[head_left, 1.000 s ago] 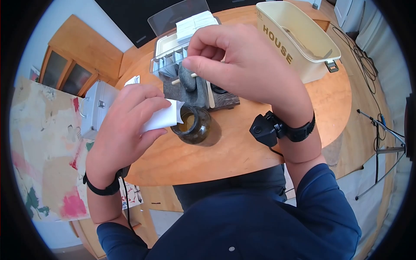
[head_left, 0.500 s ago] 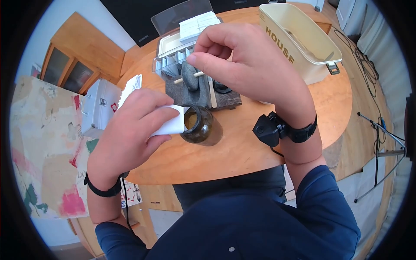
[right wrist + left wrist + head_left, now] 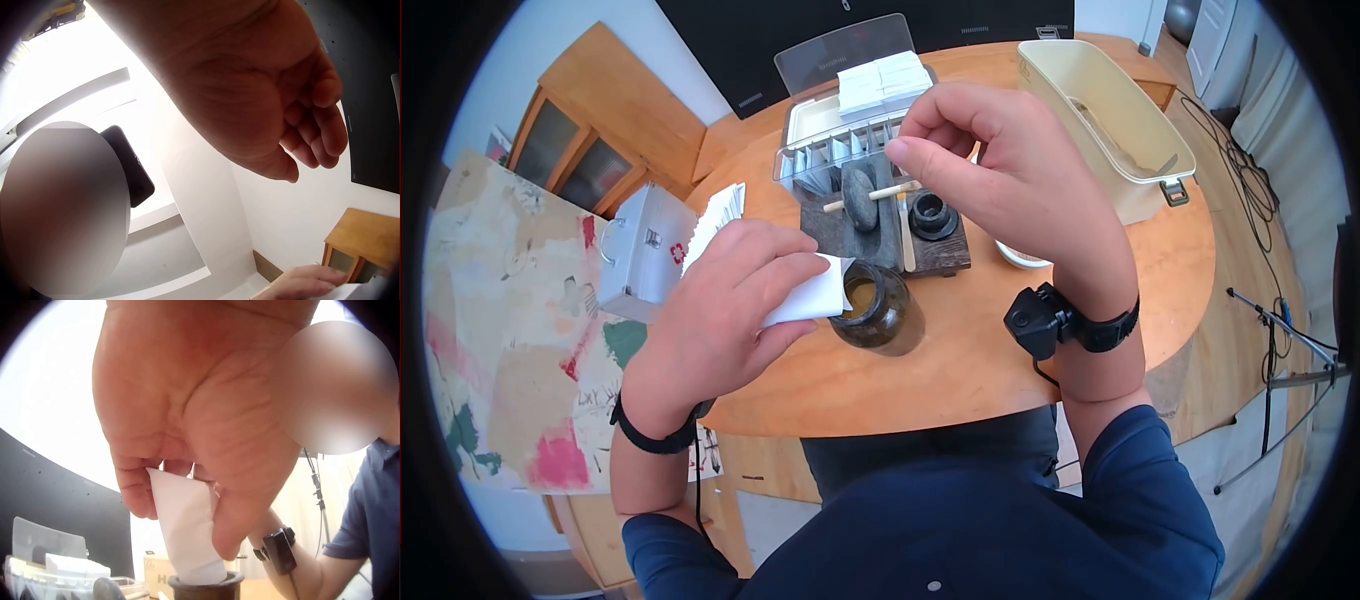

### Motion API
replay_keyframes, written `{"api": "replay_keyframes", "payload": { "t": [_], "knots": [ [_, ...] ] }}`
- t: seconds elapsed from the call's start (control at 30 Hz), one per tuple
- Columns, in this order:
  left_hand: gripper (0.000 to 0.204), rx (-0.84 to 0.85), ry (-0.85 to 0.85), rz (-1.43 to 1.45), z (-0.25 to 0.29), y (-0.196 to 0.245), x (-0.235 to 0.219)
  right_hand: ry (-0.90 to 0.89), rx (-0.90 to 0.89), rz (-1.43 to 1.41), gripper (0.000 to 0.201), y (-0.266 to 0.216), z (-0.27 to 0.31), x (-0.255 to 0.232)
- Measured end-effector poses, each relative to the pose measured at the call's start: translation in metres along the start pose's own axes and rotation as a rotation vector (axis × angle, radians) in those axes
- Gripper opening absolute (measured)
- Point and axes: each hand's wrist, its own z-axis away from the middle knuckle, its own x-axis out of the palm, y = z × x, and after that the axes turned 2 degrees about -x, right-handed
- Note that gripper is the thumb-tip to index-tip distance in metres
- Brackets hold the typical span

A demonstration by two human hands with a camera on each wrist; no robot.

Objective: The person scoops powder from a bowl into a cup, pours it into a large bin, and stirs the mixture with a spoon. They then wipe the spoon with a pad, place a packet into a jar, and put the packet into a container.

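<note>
My left hand point(image 3: 725, 300) grips a folded piece of white paper point(image 3: 810, 297) between thumb and fingers. The paper's narrow end points into the mouth of a dark glass jar point(image 3: 890, 320), which has something yellowish-brown inside. In the left wrist view the paper point(image 3: 187, 534) slopes down to the rim of the jar point(image 3: 206, 589). My right hand point(image 3: 1000, 150) is raised over the table with fingers loosely curled and nothing visible in it. Beyond it lies a stone grinding wheel point(image 3: 860, 198) on a wooden rod, set in a dark trough point(image 3: 885, 235).
Behind the trough stands a divided clear box point(image 3: 795, 180) with packets. White paper stacks point(image 3: 885, 82) lie behind it. A cream bin point(image 3: 1145, 195) stands at right, a white bowl point(image 3: 1025, 258) partly under my right forearm. A silver first-aid case point(image 3: 640, 255) sits at left.
The head view has tilted, so the table's things sit lower and farther right. The paper stays at the jar's mouth in my left hand. My right hand keeps its loose curl.
</note>
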Motion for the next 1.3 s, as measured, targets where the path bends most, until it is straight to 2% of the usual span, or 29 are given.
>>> {"api": "replay_keyframes", "payload": {
  "t": [0.17, 0.23, 0.67, 0.77, 0.83, 0.97, 1.03, 1.1, 1.17, 1.23, 1.3],
  "knots": [
    [0.046, 0.034, -0.038, 0.009, 0.002, -0.002, -0.003, -0.015, 0.005, 0.007, 0.028, 0.002, -0.001, 0.001],
    [0.044, 0.008, 0.016, -0.003, 0.004, -0.002, -0.001, -0.059, 0.022, 0.019, 0.018, 0.002, -0.001, 0.000],
    [0.042, 0.025, 0.026, 0.028, 0.012, -0.005, 0.005, -0.049, 0.030, -0.004, 0.019, 0.002, -0.001, 0.004],
    [0.048, -0.012, 0.095, 0.002, 0.014, -0.005, 0.009, -0.049, 0.033, 0.021, 0.018, 0.002, 0.000, 0.006],
    [0.054, -0.059, 0.295, 0.061, 0.015, -0.010, 0.017, -0.063, 0.029, -0.046, 0.017, 0.005, 0.000, 0.009],
    [0.058, -0.118, 0.417, 0.188, 0.019, -0.030, 0.049, -0.096, -0.007, 0.002, 0.016, 0.004, -0.001, 0.020],
    [0.062, -0.161, 0.583, 0.325, 0.014, -0.033, 0.059, -0.172, -0.016, 0.084, 0.021, 0.005, -0.001, 0.025],
    [0.058, -0.162, 0.597, 0.381, 0.009, -0.034, 0.066, -0.194, -0.030, 0.080, 0.022, 0.006, -0.001, 0.030],
    [0.055, -0.170, 0.611, 0.435, 0.005, -0.032, 0.067, -0.269, 0.043, -0.008, 0.022, 0.006, -0.002, 0.033],
    [0.052, -0.184, 0.571, 0.291, 0.000, -0.030, 0.066, -0.260, 0.042, -0.026, 0.023, 0.008, -0.002, 0.037],
    [0.049, -0.203, 0.612, 0.298, -0.006, -0.028, 0.066, -0.162, 0.061, -0.138, 0.024, 0.012, -0.002, 0.041]
  ]
}}
